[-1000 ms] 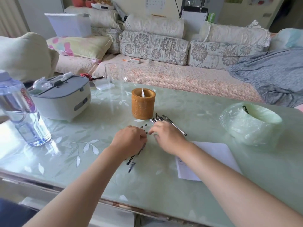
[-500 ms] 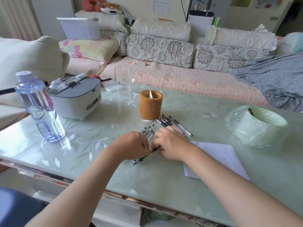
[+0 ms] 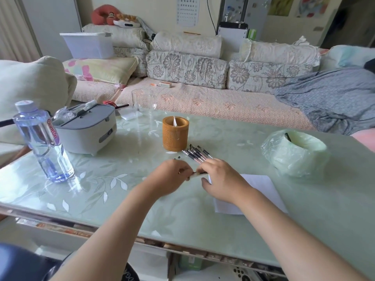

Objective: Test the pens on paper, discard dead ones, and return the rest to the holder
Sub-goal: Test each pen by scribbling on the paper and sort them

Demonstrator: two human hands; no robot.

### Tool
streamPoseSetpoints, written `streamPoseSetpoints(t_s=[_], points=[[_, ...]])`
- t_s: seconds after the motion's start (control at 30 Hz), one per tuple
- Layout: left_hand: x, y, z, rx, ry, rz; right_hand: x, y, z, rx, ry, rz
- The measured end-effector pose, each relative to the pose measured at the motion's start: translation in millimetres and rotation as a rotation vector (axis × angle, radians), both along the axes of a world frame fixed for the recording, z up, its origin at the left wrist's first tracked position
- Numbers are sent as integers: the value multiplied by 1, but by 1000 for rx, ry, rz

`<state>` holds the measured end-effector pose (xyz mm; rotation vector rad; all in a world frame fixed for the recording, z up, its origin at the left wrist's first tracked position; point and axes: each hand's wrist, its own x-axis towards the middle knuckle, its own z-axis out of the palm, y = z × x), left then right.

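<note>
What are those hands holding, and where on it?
One pen, held between both: the left hand pinches one end, the right hand the other.

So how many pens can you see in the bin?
1. A dark pen sticks up inside the bin, at the left of its opening. More may lie hidden deeper inside.

Glossy, mirror-smooth pale green glass tabletop w/ leaf pattern (image 3: 101, 189) catches the light. On it: round brown pen holder (image 3: 175, 136), finely ribbed, matt, prob. bamboo; clear plastic water bottle (image 3: 42, 142); matt grey plastic box (image 3: 87, 132); thin, crinkled translucent green plastic bag (image 3: 294, 159); flat matt white paper sheet (image 3: 259, 185); slim shiny plastic pens (image 3: 195, 154) w/ black caps. Behind: quilted floral cloth sofa (image 3: 203, 100).
</note>
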<state>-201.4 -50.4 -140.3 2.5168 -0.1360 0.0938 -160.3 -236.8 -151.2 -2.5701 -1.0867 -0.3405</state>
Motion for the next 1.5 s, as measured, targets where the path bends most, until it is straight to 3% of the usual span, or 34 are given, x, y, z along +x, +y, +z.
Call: streamPoseSetpoints(t_s=[0.23, 0.4, 0.5, 0.57, 0.7, 0.93, 1.27, 1.5], points=[[6, -37, 2, -201, -50, -38, -16, -33, 5, 7, 178, -144], [18, -58, 3, -171, -96, -21, -11, -55, 9, 110, 337, -347], [26, -67, -2, -121, -76, -41, -1, -66, 12, 217, 332, -385], [33, -73, -8, -67, -75, -54, 7, -68, 17, 423, 443, -361], [43, -84, -17, 48, -54, -140, 20, -73, 26, 1050, 870, -294], [58, -95, -26, 162, 5, -205, 33, -82, 22, 1437, 1199, -300], [68, -93, -36, 192, 128, -210, 39, -89, 8, 1507, 1336, -243], [70, -87, -37, 198, 144, -260, 36, -80, -3, 1373, 1151, -295]])
